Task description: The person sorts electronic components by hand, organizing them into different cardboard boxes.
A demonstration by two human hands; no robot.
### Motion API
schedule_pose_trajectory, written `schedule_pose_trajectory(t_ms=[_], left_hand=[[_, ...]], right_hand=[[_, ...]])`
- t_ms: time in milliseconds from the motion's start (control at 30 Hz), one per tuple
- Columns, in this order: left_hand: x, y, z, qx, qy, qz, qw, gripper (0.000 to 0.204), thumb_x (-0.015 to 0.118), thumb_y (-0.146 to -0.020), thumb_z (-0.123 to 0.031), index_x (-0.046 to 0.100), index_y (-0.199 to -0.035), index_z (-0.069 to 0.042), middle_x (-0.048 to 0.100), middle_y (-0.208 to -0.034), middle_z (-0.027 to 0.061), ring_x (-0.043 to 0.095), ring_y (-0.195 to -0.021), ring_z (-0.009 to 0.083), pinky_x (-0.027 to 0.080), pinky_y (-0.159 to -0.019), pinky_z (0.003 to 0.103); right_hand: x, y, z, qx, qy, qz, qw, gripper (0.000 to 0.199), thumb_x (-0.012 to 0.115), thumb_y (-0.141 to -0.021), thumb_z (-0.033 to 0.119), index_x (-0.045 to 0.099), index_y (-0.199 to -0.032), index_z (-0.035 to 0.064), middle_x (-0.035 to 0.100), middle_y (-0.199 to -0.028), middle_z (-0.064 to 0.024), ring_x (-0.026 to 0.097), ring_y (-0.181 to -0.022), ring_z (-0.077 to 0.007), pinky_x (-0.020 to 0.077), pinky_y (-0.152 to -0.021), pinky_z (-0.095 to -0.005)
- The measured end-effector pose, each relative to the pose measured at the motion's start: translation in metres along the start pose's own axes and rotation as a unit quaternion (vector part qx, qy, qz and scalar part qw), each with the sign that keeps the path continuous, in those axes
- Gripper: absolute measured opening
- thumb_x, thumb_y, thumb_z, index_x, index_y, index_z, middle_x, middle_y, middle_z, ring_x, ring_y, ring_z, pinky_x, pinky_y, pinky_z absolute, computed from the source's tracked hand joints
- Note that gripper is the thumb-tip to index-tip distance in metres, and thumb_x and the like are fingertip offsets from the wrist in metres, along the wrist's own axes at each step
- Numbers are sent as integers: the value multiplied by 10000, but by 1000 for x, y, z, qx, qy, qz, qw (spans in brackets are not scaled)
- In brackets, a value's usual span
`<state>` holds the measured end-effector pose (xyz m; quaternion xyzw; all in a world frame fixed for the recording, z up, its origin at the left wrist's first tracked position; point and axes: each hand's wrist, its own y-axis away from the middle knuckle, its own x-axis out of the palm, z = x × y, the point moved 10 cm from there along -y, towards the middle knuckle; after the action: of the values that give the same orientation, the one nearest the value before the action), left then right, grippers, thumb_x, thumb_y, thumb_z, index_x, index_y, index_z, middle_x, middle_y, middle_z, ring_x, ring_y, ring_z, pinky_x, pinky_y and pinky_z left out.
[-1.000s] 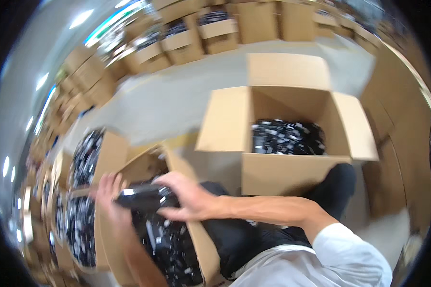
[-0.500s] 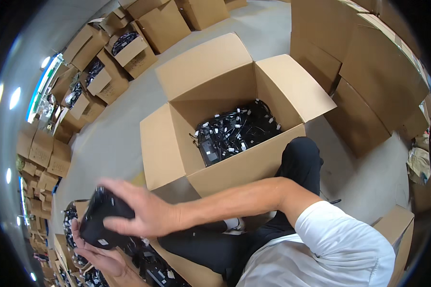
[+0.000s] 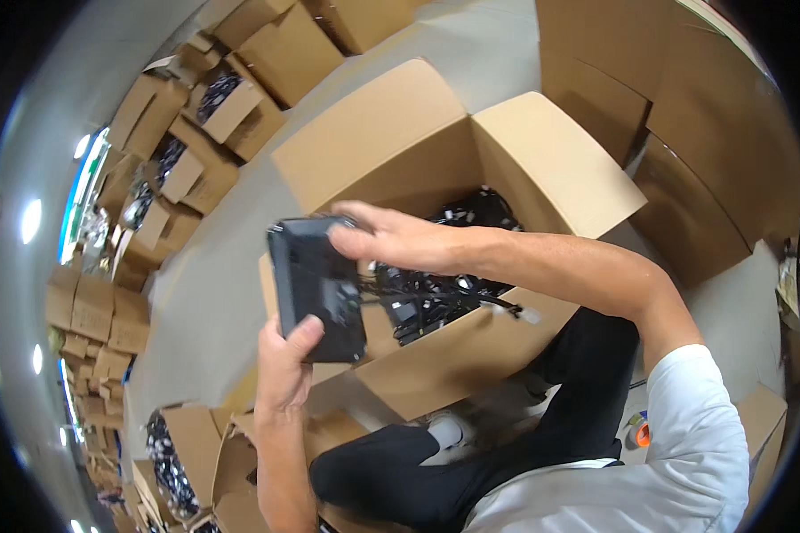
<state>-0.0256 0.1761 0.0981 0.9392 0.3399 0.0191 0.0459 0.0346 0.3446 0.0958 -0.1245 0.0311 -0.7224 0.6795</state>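
Note:
My left hand (image 3: 284, 369) grips the lower edge of a flat black rectangular device (image 3: 316, 286) and holds it upright in front of me. My right hand (image 3: 396, 240) rests its fingers on the device's top right corner, forearm stretched across the view. Both hands hover over the near wall of a large open cardboard box (image 3: 480, 351). Inside that box lies a heap of black devices and cables (image 3: 444, 284), partly hidden by my right arm.
Tall closed cardboard boxes (image 3: 684, 133) stand at the right. Several open boxes of black parts (image 3: 204, 115) line the far left, more boxes (image 3: 182, 453) sit at my lower left. Grey floor (image 3: 204, 293) lies between them. My black-trousered legs (image 3: 507, 444) are below.
The view swung from the left boxes toward the big open box. Both hands carried the black device up and right, from beside the left box to above the big box's near wall.

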Motion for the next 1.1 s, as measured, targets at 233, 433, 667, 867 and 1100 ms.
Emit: schedule_pose_trajectory(t_ms=[233, 433, 667, 867, 1100], left_hand=[[55, -169, 106, -20, 22, -24, 999, 463, 754, -915, -244, 548, -1231, 25, 667, -1072, 107, 684, -901, 180, 588, -814, 342], [154, -254, 268, -171, 110, 56, 978, 444, 722, -932, -338, 573, -1218, -34, 674, -1077, 84, 694, -914, 207, 611, -751, 412], [236, -348, 397, -212, 20, 22, 977, 476, 710, -943, -326, 551, -1288, -39, 651, -1161, 89, 634, -1036, 214, 551, -856, 429], [256, -377, 464, -159, 127, 11, 979, 545, 614, -1005, -277, 443, -1419, 35, 603, -1326, 172, 554, -1220, 280, 410, -1060, 377], [224, -394, 481, -227, -76, -33, 970, 736, 441, -1047, -469, 303, -1497, 96, 416, -1510, 289, 412, -1406, 386, 339, -1145, 424]], right_hand=[[-93, 97, -128, 261, -89, -72, 959, 216, 691, -874, 118, 513, -927, 8, 626, -721, -73, 648, -624, -143, 547, -546, -284], [-164, 147, -171, 323, 383, 1, 865, 489, 641, -941, 397, 471, -1052, -49, 661, -806, -277, 656, -800, -466, 520, -764, -523], [-212, 151, -178, 268, 535, -50, 800, 678, 661, -925, 443, 485, -1313, -85, 669, -947, -240, 666, -891, -422, 535, -783, -493], [-210, 159, -204, 324, 474, 43, 818, 638, 663, -933, 406, 488, -1356, -38, 647, -975, -206, 644, -966, -394, 518, -856, -487], [-196, 134, -204, 293, 464, 36, 835, 609, 670, -926, 398, 504, -1335, -21, 655, -1000, -232, 644, -957, -425, 518, -846, -503]])
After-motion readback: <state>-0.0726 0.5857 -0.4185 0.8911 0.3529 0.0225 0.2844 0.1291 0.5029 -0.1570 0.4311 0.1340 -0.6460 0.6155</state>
